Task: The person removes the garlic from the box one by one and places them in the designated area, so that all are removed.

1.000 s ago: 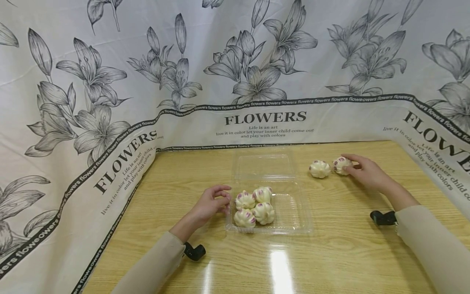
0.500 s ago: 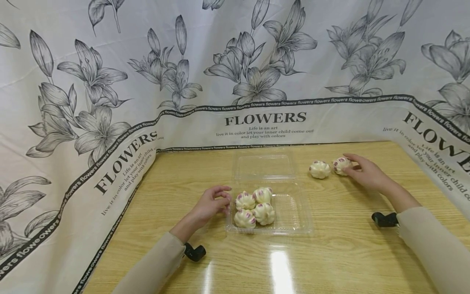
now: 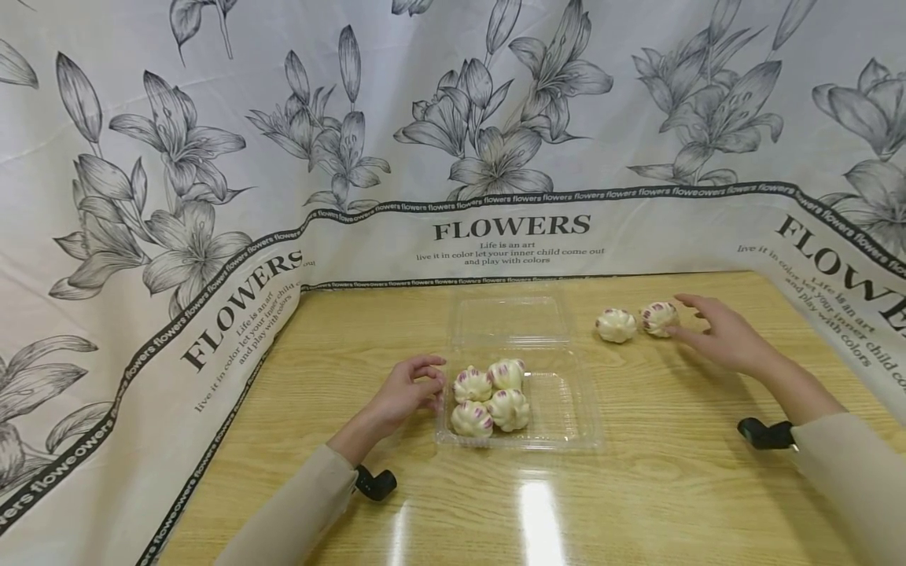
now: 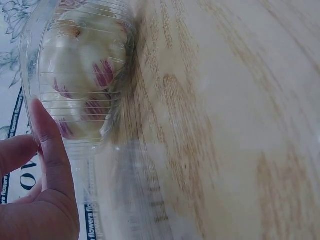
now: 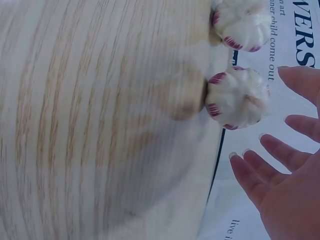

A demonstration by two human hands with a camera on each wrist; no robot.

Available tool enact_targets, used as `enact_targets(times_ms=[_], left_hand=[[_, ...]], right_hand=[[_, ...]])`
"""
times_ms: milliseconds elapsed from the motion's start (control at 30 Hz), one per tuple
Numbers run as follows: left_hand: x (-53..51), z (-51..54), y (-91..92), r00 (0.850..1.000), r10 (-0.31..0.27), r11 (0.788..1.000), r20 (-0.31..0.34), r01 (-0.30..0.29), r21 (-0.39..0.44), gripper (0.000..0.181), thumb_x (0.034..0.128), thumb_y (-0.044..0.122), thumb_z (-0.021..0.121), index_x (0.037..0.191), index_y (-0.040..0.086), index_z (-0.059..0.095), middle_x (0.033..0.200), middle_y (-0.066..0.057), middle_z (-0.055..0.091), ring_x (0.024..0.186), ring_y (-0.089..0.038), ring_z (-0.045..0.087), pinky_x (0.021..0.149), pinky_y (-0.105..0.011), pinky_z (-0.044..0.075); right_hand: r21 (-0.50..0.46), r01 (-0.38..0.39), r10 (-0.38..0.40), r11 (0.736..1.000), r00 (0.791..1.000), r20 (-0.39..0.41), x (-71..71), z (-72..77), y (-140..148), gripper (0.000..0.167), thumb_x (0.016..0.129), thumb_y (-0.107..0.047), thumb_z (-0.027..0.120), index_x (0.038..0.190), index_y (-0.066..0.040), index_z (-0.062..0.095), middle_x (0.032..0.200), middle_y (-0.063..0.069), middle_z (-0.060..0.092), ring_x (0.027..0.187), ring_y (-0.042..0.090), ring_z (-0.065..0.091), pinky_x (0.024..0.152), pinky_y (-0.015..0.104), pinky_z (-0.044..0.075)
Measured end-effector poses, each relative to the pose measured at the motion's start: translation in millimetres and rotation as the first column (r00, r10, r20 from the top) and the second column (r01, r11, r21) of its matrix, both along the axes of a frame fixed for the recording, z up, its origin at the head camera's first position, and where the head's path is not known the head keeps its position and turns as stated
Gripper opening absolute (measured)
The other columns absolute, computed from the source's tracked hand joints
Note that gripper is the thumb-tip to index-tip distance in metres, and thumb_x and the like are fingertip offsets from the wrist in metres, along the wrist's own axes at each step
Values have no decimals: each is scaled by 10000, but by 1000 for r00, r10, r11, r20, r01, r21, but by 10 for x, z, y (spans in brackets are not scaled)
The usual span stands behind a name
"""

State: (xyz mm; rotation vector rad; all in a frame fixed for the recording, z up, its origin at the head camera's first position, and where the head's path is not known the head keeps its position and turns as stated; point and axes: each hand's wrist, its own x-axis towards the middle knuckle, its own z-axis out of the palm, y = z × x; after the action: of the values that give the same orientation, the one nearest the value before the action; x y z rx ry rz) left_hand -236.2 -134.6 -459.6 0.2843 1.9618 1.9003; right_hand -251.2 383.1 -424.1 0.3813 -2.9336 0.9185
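A clear plastic clamshell box (image 3: 566, 440) lies with its lid folded back, and several purple-streaked garlic bulbs (image 3: 510, 409) sit in its left half. My left hand (image 3: 405, 393) pinches the box's left rim; the left wrist view shows fingertips (image 4: 46, 125) against that edge, with garlic (image 4: 82, 55) behind the ribbed wall. At the right my right hand (image 3: 725, 338) holds nothing, its fingers spread beside a garlic bulb (image 3: 660, 319) on the table. A gap shows between those fingers and the bulb (image 5: 239, 97) in the right wrist view. Another garlic bulb (image 3: 616, 325) rests just left of it.
The wooden table (image 3: 354, 330) ends at the back against a white curtain (image 3: 368, 251) printed with flowers and lettering, which also runs along both sides. The flat lid (image 3: 508, 321) extends toward the back. A black camera (image 3: 375, 483) is strapped to each wrist.
My right hand has let go of the right-hand garlic bulb, spread its fingers and drawn back slightly to the right. The left hand, box and garlic stay where they were.
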Motion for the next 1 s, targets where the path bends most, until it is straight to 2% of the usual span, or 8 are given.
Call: enact_targets(times_ms=[233, 433, 533, 700, 867, 1000], left_hand=[[3, 4, 1, 1000, 4, 1000, 0, -4, -11, 468, 1023, -22, 559, 1469, -80, 430, 1030, -125, 613, 752, -167, 629, 659, -312, 593], [11, 17, 6, 1000, 9, 1000, -1, -9, -17, 466, 1020, -25, 559, 1466, -79, 436, 1031, -126, 616, 755, -167, 629, 661, -312, 593], [8, 16, 5, 1000, 8, 1000, -2, -8, -17, 468, 1020, -25, 556, 1469, -76, 433, 1031, -125, 615, 757, -168, 628, 664, -313, 593], [0, 7, 1, 1000, 6, 1000, -2, -6, -18, 468, 1022, -23, 556, 1471, -73, 433, 1032, -124, 615, 761, -170, 630, 669, -317, 594], [-4, -3, 0, 1000, 6, 1000, -1, -6, -20, 466, 1021, -23, 561, 1467, -76, 436, 1034, -126, 619, 764, -171, 633, 672, -317, 597], [-1, 2, 4, 1000, 9, 1000, 1, -9, -18, 468, 1020, -24, 560, 1469, -75, 434, 1030, -123, 619, 758, -169, 632, 667, -316, 596]], right_hand=[[57, -25, 31, 998, 995, -100, 96, 86, -70, 663, 1000, -181, 667, 1481, 149, 353, 1430, 429, 376, 1240, 621, 398, 936, 769, 405], [49, -65, 72, 997, 987, -143, 197, 244, -243, 642, 981, -188, 700, 1467, 113, 409, 1430, 388, 421, 1248, 587, 421, 934, 750, 411], [40, -97, 101, 995, 983, -152, 251, 321, -361, 629, 977, -183, 705, 1463, 103, 426, 1425, 365, 446, 1232, 561, 453, 914, 727, 444], [40, -134, 138, 990, 980, -141, 329, 395, -552, 635, 965, -179, 724, 1468, 79, 434, 1424, 338, 465, 1239, 532, 472, 951, 736, 417], [31, -183, 186, 983, 967, -177, 383, 405, -718, 598, 947, -146, 743, 1446, 51, 478, 1396, 305, 517, 1206, 484, 528, 941, 696, 460], [-6, -226, 223, 974, 962, -157, 438, 420, -856, 580, 956, -145, 734, 1451, 31, 489, 1414, 280, 519, 1224, 496, 524, 952, 693, 469]])
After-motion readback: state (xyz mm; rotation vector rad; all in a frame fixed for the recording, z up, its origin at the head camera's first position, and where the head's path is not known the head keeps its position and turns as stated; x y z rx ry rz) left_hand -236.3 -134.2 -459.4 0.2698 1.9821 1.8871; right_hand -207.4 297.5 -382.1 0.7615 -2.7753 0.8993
